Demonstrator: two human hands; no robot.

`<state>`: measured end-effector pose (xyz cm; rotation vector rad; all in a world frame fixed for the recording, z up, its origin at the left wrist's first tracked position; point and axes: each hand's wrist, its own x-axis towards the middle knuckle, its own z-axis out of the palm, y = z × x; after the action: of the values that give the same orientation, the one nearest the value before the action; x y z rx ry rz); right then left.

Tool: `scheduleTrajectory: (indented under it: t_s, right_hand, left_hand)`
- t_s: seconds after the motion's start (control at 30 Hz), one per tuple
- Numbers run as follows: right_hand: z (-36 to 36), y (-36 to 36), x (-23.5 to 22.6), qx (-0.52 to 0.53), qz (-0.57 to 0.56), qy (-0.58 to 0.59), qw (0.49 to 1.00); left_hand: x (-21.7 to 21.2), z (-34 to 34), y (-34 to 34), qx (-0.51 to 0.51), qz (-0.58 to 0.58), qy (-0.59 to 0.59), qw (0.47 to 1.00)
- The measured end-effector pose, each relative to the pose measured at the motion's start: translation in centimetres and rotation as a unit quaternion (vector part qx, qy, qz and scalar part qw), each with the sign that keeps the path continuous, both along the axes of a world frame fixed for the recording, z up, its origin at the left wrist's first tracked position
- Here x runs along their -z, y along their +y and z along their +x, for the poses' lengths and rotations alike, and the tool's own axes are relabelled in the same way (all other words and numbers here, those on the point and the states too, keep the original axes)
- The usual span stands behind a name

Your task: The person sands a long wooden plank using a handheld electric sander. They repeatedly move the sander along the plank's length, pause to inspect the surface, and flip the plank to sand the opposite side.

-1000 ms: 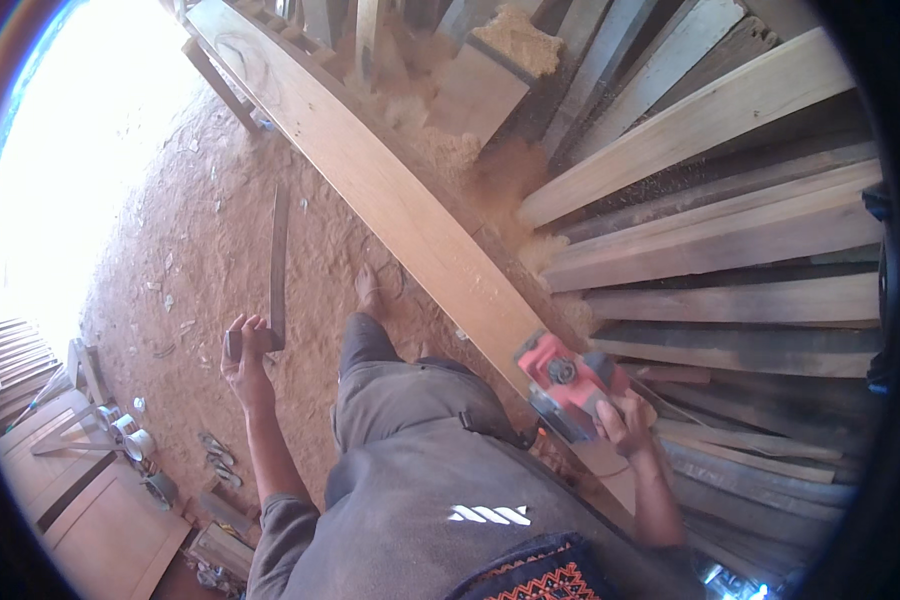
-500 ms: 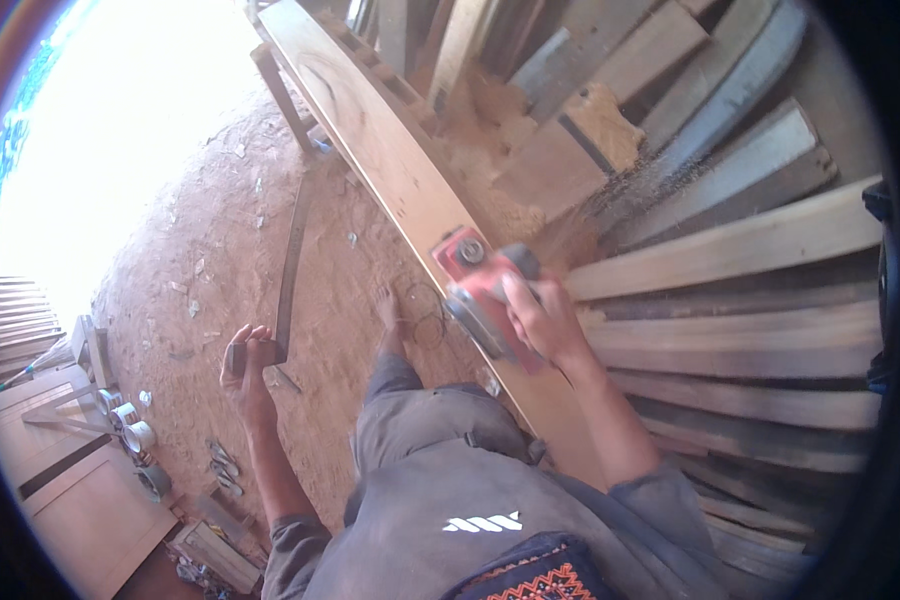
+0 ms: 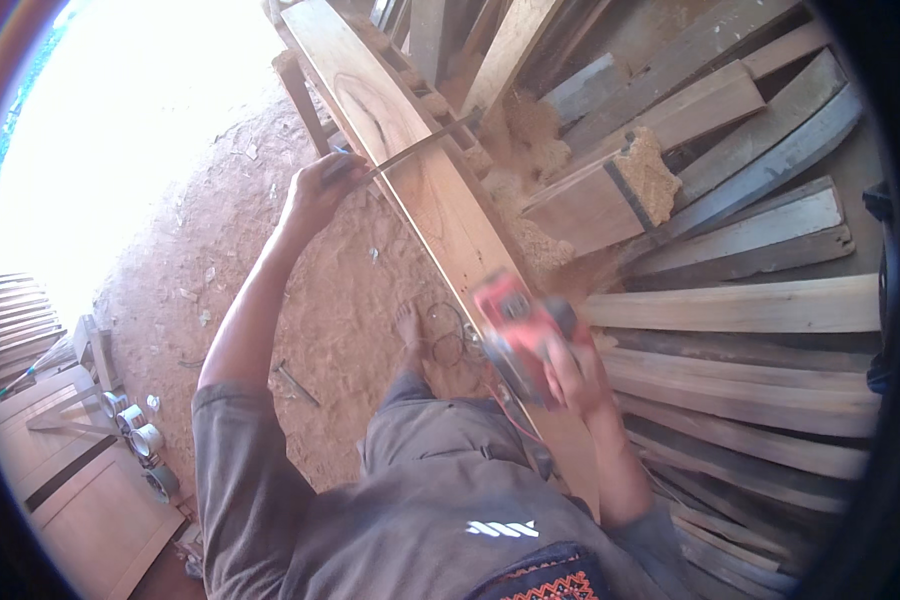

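Note:
A long pale wooden board (image 3: 452,225) runs from beside my body toward the far left, with dark grain marks near its far end. My left hand (image 3: 318,195) is closed on the stock of a try square (image 3: 420,152), at the board's left edge. Its thin blade crosses the board's face. In my right hand (image 3: 575,378), fingers wrapped round the handle, is a red electric planer (image 3: 518,318), smeared by motion. The planer is over the nearer part of the board; whether it touches the wood I cannot tell.
Stacked planks (image 3: 740,345) fan out along the right. Sawdust and shavings (image 3: 545,150) lie beside the board. A wooden trestle leg (image 3: 302,100) stands under its far end. On the dirt floor are a hammer-like tool (image 3: 295,383), a looped cord (image 3: 450,335) and several round cans (image 3: 145,440).
My left hand has reached forward and right, bringing the try square from over the floor onto the board. The planer and my right hand have shifted slightly right and nearer.

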<state>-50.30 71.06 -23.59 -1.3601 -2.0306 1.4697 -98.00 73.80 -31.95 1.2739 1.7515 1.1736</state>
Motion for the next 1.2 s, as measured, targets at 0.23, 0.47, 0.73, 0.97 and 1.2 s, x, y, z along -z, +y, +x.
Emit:
scheduleTrajectory:
  t_s: [0.23,0.47,0.73,0.97,1.2]
  right_hand:
    - [7.0,-5.4,-4.1,0.095,-0.157,-0.178,0.967]
    - [-11.3,8.0,0.2,-0.03,0.024,-0.028,0.999]
    - [-35.2,24.9,2.7,-0.054,-0.115,0.057,0.99]
    - [-12.1,10.8,1.4,-0.135,0.012,0.034,0.99]
    - [3.5,-4.2,-3.6,0.049,-0.145,-0.103,0.983]
  left_hand:
    - [1.3,-1.4,2.0,0.033,-0.018,-0.057,0.998]
    - [-1.8,0.3,-6.8,-0.136,-0.015,-0.114,0.984]
    - [-2.5,4.0,-21.2,-0.376,0.038,-0.159,0.912]
    - [0.1,4.0,-27.0,-0.392,0.013,-0.193,0.899]
    - [3.0,7.4,-27.6,-0.402,-0.025,-0.26,0.877]
